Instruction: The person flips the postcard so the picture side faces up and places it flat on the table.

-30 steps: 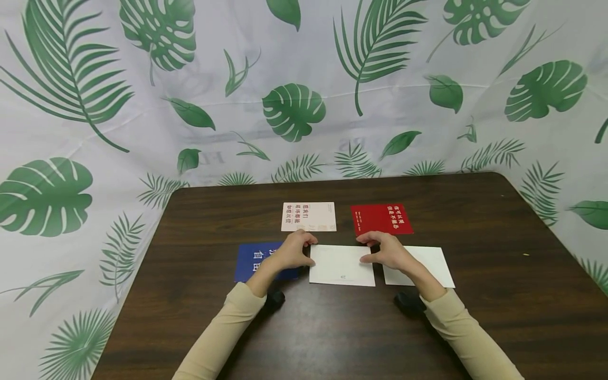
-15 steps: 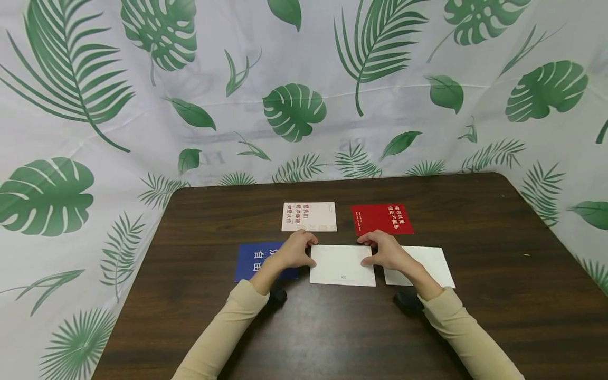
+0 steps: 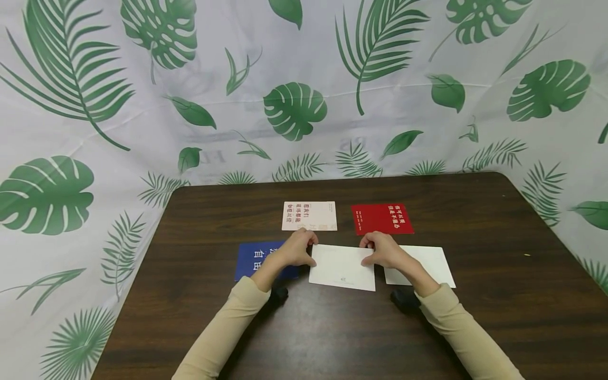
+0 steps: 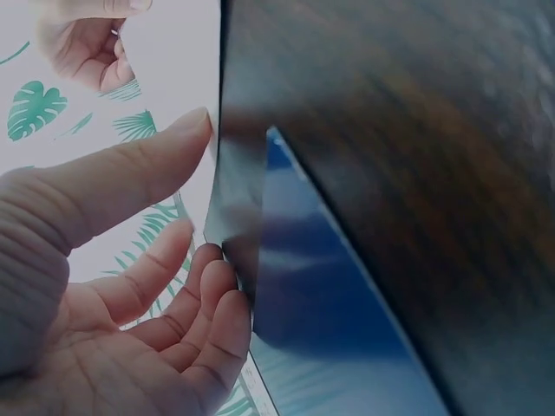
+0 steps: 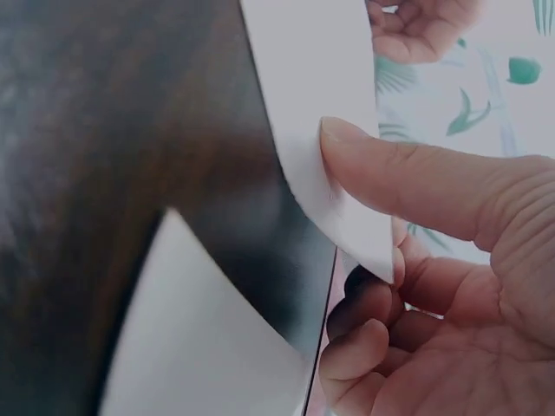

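Observation:
A white card [image 3: 341, 266] with a small grey mark near its front edge lies between both hands. My right hand [image 3: 386, 250] pinches its right end, thumb on top and curled fingers beneath, and the card [image 5: 321, 165] bends upward there in the right wrist view. At the other end my left hand [image 3: 293, 250] holds the left edge, its thumb on the edge and its fingertips by the far left corner. Under the left wrist lies a blue card [image 3: 248, 261] with white characters, partly covered. A second white card [image 3: 434, 266] lies under the right wrist.
Behind the hands, a pale card [image 3: 309, 211] with red characters lies left of a red card [image 3: 382, 218]. All rest on the dark wooden table [image 3: 323, 338]. A leaf-printed cloth [image 3: 294, 63] hangs along the table's far edge.
The right end of the middle white card has come up off the table and its front right corner has shifted toward the person. My right fingers have curled under it; the left hand hardly moved.

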`<state>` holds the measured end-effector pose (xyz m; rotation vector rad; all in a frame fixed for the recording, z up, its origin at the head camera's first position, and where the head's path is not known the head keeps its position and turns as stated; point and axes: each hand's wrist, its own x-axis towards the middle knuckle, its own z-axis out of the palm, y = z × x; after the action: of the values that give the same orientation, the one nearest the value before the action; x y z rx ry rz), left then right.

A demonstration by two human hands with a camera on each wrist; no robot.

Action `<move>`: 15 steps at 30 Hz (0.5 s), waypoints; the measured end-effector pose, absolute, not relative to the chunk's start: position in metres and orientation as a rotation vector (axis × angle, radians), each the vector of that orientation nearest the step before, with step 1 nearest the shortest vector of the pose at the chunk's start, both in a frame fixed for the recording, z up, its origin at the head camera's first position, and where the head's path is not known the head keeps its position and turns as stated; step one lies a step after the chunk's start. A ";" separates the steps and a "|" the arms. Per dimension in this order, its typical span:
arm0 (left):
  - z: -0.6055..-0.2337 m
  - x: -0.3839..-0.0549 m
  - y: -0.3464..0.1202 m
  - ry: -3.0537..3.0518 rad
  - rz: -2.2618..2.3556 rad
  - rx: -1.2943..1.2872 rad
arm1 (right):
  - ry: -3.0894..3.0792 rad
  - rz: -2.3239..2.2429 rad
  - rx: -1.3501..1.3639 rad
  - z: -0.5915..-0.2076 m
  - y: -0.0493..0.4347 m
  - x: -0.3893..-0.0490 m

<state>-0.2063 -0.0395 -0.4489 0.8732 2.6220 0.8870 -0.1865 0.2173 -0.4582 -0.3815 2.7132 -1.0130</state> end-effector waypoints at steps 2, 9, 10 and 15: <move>-0.448 -0.206 -0.039 2.614 0.891 0.874 | 2.708 -1.009 -0.383 -0.458 0.217 -0.187; -0.451 -0.208 -0.042 2.605 0.949 0.879 | 2.690 -1.015 -0.301 -0.452 0.220 -0.185; -0.451 -0.208 -0.042 2.600 0.964 0.877 | 2.688 -1.021 -0.287 -0.451 0.221 -0.185; -0.450 -0.209 -0.045 2.558 1.061 0.881 | 2.662 -1.135 -0.268 -0.445 0.226 -0.184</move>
<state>-0.2087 -0.0451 -0.4502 0.8806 2.5584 1.0608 -0.1837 0.2257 -0.4452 -0.2684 2.6624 -1.1351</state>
